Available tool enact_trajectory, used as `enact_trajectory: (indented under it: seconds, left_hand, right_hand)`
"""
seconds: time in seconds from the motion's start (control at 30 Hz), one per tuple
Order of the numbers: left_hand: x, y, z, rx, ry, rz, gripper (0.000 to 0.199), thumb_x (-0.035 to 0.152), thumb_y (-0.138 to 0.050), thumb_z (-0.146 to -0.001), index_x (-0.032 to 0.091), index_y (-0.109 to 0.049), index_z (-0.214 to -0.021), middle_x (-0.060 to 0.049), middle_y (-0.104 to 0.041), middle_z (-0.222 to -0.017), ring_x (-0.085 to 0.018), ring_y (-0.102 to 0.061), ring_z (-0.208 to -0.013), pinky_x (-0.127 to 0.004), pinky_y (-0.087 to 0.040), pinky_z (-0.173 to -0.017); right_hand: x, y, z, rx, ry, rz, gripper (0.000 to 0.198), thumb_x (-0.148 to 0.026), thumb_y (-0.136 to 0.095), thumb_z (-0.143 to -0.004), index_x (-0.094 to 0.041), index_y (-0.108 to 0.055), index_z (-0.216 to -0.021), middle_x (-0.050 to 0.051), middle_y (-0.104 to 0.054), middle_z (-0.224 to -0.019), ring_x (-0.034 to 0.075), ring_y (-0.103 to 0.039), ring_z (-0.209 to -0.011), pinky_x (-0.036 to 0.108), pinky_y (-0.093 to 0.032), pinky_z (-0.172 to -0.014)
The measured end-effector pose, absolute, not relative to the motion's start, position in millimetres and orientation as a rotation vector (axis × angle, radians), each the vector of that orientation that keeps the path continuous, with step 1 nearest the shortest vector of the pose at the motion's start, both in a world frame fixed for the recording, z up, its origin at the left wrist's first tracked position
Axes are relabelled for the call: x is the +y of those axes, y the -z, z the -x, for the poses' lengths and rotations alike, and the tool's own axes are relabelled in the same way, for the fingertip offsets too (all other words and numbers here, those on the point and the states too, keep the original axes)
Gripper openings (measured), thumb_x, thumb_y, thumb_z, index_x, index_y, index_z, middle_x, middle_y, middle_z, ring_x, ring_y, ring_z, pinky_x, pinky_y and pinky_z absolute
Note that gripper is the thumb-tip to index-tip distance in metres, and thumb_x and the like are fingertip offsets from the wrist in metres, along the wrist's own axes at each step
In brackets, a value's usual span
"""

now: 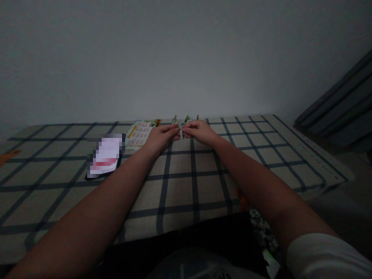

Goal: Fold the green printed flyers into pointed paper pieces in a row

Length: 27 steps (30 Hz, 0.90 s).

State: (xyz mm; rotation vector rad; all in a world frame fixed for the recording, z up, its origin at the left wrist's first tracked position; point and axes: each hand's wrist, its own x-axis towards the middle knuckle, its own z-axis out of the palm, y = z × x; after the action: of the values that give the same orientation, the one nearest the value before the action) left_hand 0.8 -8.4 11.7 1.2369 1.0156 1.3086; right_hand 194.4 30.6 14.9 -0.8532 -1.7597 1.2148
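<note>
Both arms reach to the far part of the checked cloth. My left hand point(162, 136) and my right hand point(200, 131) meet there, fingers pinched around a small folded piece of printed paper point(180, 131). Its surface is whitish and green with creases, and the fingertips cover parts of it. Pointed, folded tips of printed paper point(187, 117) stick up just behind the fingers. Whether these belong to the same piece I cannot tell. Beside my left hand lies a flat printed sheet point(139, 134) with rows of small coloured blocks.
A dark-edged device with a lit, blurred screen point(106, 155) lies left of my left forearm. The checked tablecloth point(180, 190) runs back to a plain wall point(186, 58). Grey curtain folds point(343, 104) hang at the right. Crumpled patterned material point(263, 230) shows near my lap.
</note>
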Motion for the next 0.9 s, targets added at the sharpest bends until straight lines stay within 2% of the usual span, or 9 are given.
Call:
enact_trajectory:
  seconds: [0.1, 0.4, 0.7, 0.9]
  left_hand:
    - [-10.5, -11.7, -0.6, 1.047, -1.284, -1.317, 0.048, 0.035, -0.095, -0.063, 0.015, -0.082, -0.105, -0.014, -0.080, -0.109, -0.023, -0.074, -0.095, -0.036, -0.059, -0.091]
    - [-6.1, -5.4, 4.1, 1.142, -1.236, -1.436, 0.064, 0.041, -0.096, -0.061, 0.014, -0.079, -0.117, -0.014, -0.079, -0.113, -0.027, -0.073, -0.104, -0.042, -0.055, -0.103]
    - [-9.2, -8.3, 1.5, 1.117, -1.272, -1.389, 0.057, 0.034, -0.094, -0.064, 0.013, -0.080, -0.115, -0.015, -0.079, -0.114, -0.029, -0.073, -0.105, -0.045, -0.057, -0.102]
    - [-7.1, -7.4, 2.4, 1.043, -1.267, -1.394, 0.059, 0.038, -0.094, -0.063, 0.013, -0.080, -0.115, -0.016, -0.078, -0.118, -0.028, -0.073, -0.103, -0.044, -0.056, -0.101]
  right_hand:
    - [30.9, -15.1, -194.4, -1.774, -1.200, 0.845, 0.014, -0.026, -0.076, -0.085, -0.016, -0.070, -0.077, 0.001, -0.069, -0.071, 0.011, -0.063, -0.067, 0.023, -0.053, -0.066]
    - [30.6, -13.0, -190.4, -1.721, -1.279, 0.843, 0.012, -0.022, -0.079, -0.080, -0.016, -0.068, -0.079, 0.002, -0.072, -0.078, 0.011, -0.066, -0.069, 0.025, -0.056, -0.072]
    - [31.3, -11.6, -190.0, -1.679, -1.291, 0.811, 0.011, -0.018, -0.077, -0.081, -0.016, -0.067, -0.080, 0.001, -0.072, -0.076, 0.010, -0.066, -0.068, 0.023, -0.057, -0.070]
    - [29.3, -13.2, -188.1, -1.658, -1.297, 0.824, 0.012, -0.015, -0.076, -0.082, -0.016, -0.064, -0.081, 0.001, -0.070, -0.076, 0.010, -0.066, -0.069, 0.022, -0.057, -0.069]
